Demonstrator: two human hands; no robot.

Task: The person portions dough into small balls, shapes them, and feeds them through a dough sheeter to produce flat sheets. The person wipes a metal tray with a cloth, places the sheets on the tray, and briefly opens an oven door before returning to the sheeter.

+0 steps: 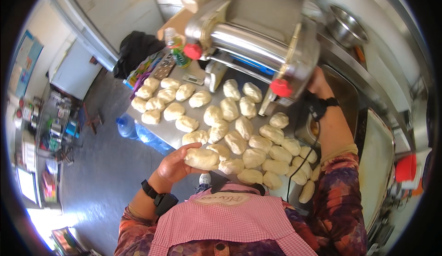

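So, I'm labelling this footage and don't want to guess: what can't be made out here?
All in the head view:
Right hand: fingers mostly hidden by the roller machine.
The roller machine's top: cut off by the upper edge.
Dough piece in the left hand: underside hidden by its own bulk.
Small device: display too small to read.

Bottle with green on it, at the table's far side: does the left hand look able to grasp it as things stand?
Probably not: the left hand holds a dough piece, and other dough pieces lie between it and the bottle.
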